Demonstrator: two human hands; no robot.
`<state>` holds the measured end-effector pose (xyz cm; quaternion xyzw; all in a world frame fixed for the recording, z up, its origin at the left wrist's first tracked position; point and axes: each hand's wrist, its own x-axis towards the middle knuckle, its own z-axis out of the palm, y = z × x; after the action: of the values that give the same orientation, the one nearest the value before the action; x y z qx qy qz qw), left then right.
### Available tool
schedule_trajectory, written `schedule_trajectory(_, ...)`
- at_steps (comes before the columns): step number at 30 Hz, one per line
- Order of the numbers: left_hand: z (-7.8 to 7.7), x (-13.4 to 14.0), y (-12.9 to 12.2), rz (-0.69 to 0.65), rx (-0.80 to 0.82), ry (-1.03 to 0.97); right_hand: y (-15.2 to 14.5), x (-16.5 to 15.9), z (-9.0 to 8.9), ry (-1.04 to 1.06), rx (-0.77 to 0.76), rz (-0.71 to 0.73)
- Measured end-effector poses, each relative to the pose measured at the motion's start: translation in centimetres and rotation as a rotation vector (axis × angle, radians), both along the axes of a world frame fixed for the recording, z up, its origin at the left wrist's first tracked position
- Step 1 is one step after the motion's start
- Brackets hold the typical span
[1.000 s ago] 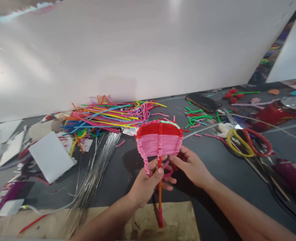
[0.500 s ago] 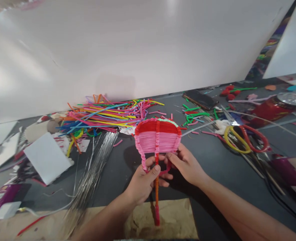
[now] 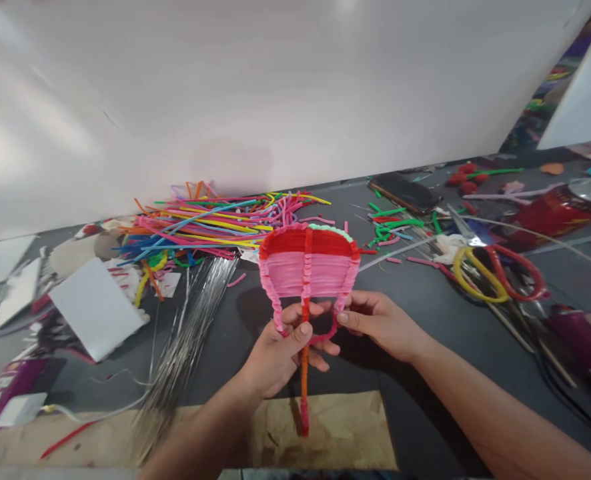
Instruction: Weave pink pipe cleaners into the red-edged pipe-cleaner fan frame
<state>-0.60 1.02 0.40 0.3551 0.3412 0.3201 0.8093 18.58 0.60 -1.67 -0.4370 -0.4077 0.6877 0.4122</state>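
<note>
A pipe-cleaner craft piece [image 3: 309, 270] stands upright in front of me, with a red and pink filled upper part, a twisted pink rim, some mint green at the top right, and an open gap below. Down its middle runs a red and orange stem [image 3: 304, 377] that ends in a pink tip. My left hand [image 3: 280, 350] is closed around the stem and the lower left of the frame, thumb in front. With thumb and fingers, my right hand [image 3: 375, 323] pinches the lower right edge of the pink frame. Part of the lower loop is hidden by my left fingers.
Behind lies a heap of colourful pipe cleaners [image 3: 210, 223], with a bundle of thin wires [image 3: 190, 347] nearer left. To the right are scissors [image 3: 480, 273], a phone [image 3: 405, 193], green cuttings [image 3: 395, 227] and a red can [image 3: 550, 213]. Brown paper [image 3: 345, 433] lies at the front edge.
The craft piece has shifted slightly left and up in view with both hands. My right hand has moved a little away from my left, and its fingers now show on the frame's edge.
</note>
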Motion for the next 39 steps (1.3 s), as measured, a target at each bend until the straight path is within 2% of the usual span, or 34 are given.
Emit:
schedule_trajectory(9,-0.5,0.3,-0.4,-0.012,0.077,-0.02,-0.2,-0.1,0.5,-0.041,0.035,-0.049)
schedule_trajectory(15,-0.4,-0.2,-0.1,0.003,-0.029,-0.093,-0.2,0.0,-0.1,0.086,-0.021,0.02)
schedule_trajectory(19,-0.8,-0.1,-0.2,-0.02,-0.07,-0.125,-0.4,-0.1,-0.2,0.123,0.008,0.026)
schedule_trajectory(22,-1.0,0.1,-0.3,-0.027,-0.023,-0.089,-0.5,-0.1,-0.1,0.103,0.039,-0.01)
schedule_trajectory(23,-0.8,-0.1,-0.2,-0.065,0.014,-0.048,-0.5,0.0,-0.1,0.092,0.042,-0.02)
schedule_trajectory(24,-0.4,-0.5,0.0,-0.129,0.061,0.007,-0.4,0.2,-0.1,0.079,0.044,-0.024)
schedule_trajectory(25,0.2,-1.1,0.2,-0.252,0.119,0.088,-0.4,0.5,-0.1,0.064,0.043,-0.014)
schedule_trajectory(28,2.8,-3.5,0.5,-0.84,0.32,0.36,-0.2,1.5,0.1,-0.025,0.027,0.136)
schedule_trajectory(29,3.8,-4.2,0.5,-0.979,0.398,0.381,-0.1,1.8,0.3,-0.062,0.018,0.219)
schedule_trajectory(30,4.7,-4.6,0.4,-1.059,0.482,0.341,-0.1,2.0,0.4,-0.094,0.011,0.304)
schedule_trajectory(31,5.6,-4.7,0.3,-1.035,0.602,0.321,-0.2,2.1,0.7,-0.115,0.008,0.385)
schedule_trajectory(32,6.2,-4.5,0.3,-0.893,0.762,0.362,-0.2,2.1,0.9,-0.122,0.011,0.458)
schedule_trajectory(34,7.0,-3.2,0.7,-0.608,1.078,0.584,-0.4,2.0,1.2,-0.108,0.034,0.571)
schedule_trajectory(35,7.0,-2.3,1.1,-0.548,1.236,0.699,-0.5,1.8,1.4,-0.097,0.05,0.612)
schedule_trajectory(36,6.9,-1.3,1.6,-0.518,1.378,0.793,-0.6,1.7,1.4,-0.085,0.065,0.643)
schedule_trajectory(37,6.7,-0.4,2.2,-0.562,1.47,0.859,-0.6,1.6,1.4,-0.074,0.078,0.666)
schedule_trajectory(39,6.2,1.0,3.1,-0.748,1.562,0.889,-0.7,1.5,1.4,-0.065,0.096,0.677)
